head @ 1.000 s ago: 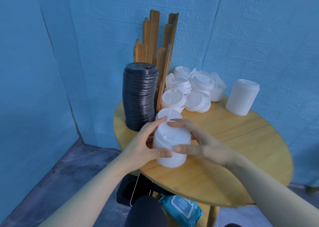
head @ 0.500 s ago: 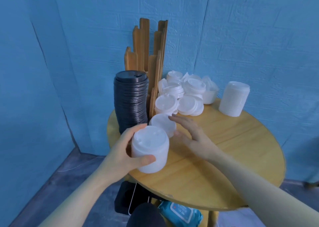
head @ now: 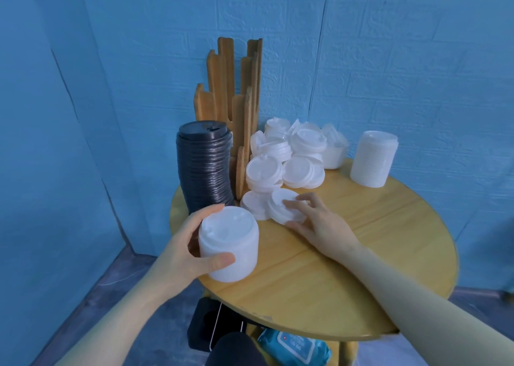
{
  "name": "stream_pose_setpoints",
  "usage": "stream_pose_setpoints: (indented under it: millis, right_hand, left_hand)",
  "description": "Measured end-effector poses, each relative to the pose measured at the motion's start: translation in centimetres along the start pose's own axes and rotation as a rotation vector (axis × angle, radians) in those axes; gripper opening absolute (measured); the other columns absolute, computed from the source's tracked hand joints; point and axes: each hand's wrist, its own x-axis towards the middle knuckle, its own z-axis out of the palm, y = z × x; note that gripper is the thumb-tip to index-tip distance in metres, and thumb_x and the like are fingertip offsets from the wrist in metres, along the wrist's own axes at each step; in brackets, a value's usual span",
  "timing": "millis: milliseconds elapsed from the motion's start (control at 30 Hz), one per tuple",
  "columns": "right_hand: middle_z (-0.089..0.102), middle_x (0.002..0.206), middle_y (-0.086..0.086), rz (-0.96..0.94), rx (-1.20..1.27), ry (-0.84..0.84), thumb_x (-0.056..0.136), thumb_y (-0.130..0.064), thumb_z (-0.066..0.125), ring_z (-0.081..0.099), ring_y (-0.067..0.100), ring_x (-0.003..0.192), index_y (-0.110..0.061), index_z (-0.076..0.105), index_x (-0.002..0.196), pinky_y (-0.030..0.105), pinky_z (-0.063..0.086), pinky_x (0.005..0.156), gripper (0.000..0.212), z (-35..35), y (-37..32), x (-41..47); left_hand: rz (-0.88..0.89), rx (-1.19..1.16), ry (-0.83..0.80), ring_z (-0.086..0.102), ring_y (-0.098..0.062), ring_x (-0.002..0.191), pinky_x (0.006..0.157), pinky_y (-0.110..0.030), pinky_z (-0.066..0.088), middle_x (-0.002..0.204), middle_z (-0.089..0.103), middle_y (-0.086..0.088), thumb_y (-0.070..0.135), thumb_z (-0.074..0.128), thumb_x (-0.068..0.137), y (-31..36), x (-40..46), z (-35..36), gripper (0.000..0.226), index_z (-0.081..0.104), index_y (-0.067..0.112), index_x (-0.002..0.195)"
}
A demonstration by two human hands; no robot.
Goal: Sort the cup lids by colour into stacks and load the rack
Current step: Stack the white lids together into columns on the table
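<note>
Gripping white lid stack — left hand, ridged, translucent sides

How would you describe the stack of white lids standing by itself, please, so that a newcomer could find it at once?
Start at the round wooden table and look to its far right edge, by the blue wall. There stands a neat upright stack of white lids, well apart from the loose heap of white lids beside the wooden rack. Unlike the white stack in the left hand, nobody is touching it.

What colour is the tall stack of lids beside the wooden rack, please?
Black; the tall stack shows best in the head view.
</note>
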Motion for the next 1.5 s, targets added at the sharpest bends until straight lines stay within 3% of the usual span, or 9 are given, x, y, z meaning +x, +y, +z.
stream_pose_setpoints:
  millis: [233,500,700,967,1033,1133,1233,1333,1500]
  right_hand:
    - [0.048,0.129,-0.006,0.082,-0.11,0.066,0.096,-0.038,0.056,0.06,0.013,0.102,-0.035,0.054,0.134,0.03,0.037,0.085,0.038,-2.6,4.3,-2.3]
    - [0.06,0.108,-0.003,0.131,-0.128,0.278,0.085,-0.022,0.074,0.063,0.024,0.092,-0.023,0.071,0.109,0.035,0.041,0.079,0.025,-3.1,6.2,-3.6]
    - [0.063,0.1,0.0,0.096,-0.172,0.442,0.078,-0.022,0.08,0.061,0.026,0.088,-0.015,0.068,0.091,0.037,0.043,0.076,0.019,-3.2,5.5,-3.8]
    - [0.046,0.138,-0.007,0.241,0.241,0.342,0.079,-0.023,0.077,0.043,0.002,0.125,-0.024,0.052,0.09,0.03,0.037,0.097,0.027,-3.5,5.1,-4.2]
    - [0.045,0.139,-0.006,0.256,0.293,0.283,0.08,-0.022,0.076,0.032,-0.008,0.131,-0.022,0.05,0.089,0.029,0.036,0.101,0.027,-3.5,5.2,-4.2]
    - [0.047,0.135,-0.008,0.276,0.324,0.251,0.079,-0.028,0.075,0.025,-0.001,0.142,-0.027,0.047,0.089,0.038,0.034,0.109,0.029,-3.4,5.2,-4.1]
    - [0.046,0.129,-0.011,0.315,0.346,0.252,0.079,-0.026,0.075,0.024,0.003,0.144,-0.028,0.046,0.091,0.042,0.032,0.11,0.032,-3.4,5.2,-4.0]
    - [0.048,0.123,-0.014,0.364,0.355,0.254,0.078,-0.03,0.077,0.038,0.011,0.136,-0.031,0.046,0.088,0.044,0.031,0.11,0.033,-3.7,5.1,-4.0]
    - [0.056,0.128,-0.021,0.267,0.598,0.487,0.064,-0.055,0.071,0.05,0.001,0.122,-0.03,0.055,0.102,0.037,0.039,0.103,0.048,-5.3,3.2,-3.0]
  left_hand:
    - [0.007,0.021,-0.077,0.049,-0.004,0.13,0.111,-0.043,0.043,0.136,0.055,0.022,0.063,0.088,0.052,0.1,1.5,1.8,0.086,0.05,0.056,0.129]
    - [0.015,-0.024,-0.217,0.052,0.006,0.123,0.098,-0.014,0.044,0.133,0.057,0.024,0.047,0.088,0.056,1.0,5.3,6.5,0.088,0.048,0.045,0.134]
    - [0.017,-0.086,-0.294,0.054,0.008,0.119,0.093,-0.01,0.045,0.138,0.053,0.015,0.037,0.089,0.058,1.4,8.3,8.7,0.087,0.046,0.041,0.133]
    - [0.02,-0.126,-0.302,0.049,0.008,0.127,0.098,-0.01,0.042,0.137,0.054,0.026,0.043,0.087,0.055,0.5,9.4,9.3,0.09,0.046,0.046,0.135]
    - [0.016,-0.144,-0.303,0.05,0.007,0.127,0.098,-0.01,0.042,0.133,0.057,0.028,0.042,0.087,0.054,0.4,9.4,9.2,0.091,0.046,0.045,0.136]
    - [0.023,-0.151,-0.307,0.048,0.006,0.13,0.102,-0.012,0.041,0.135,0.055,0.03,0.044,0.089,0.053,0.2,9.5,9.2,0.094,0.046,0.044,0.136]
    - [0.026,-0.152,-0.316,0.046,0.004,0.133,0.106,-0.019,0.039,0.139,0.053,0.029,0.051,0.09,0.051,0.1,9.5,9.2,0.099,0.045,0.043,0.139]
    - [0.016,-0.172,-0.33,0.047,0.008,0.129,0.099,-0.01,0.041,0.135,0.054,0.032,0.042,0.087,0.055,0.2,9.4,9.3,0.095,0.043,0.043,0.139]
    - [0.009,-0.19,-0.328,0.047,0.012,0.127,0.096,-0.006,0.04,0.136,0.051,0.032,0.041,0.087,0.054,0.2,9.4,9.2,0.094,0.042,0.048,0.137]
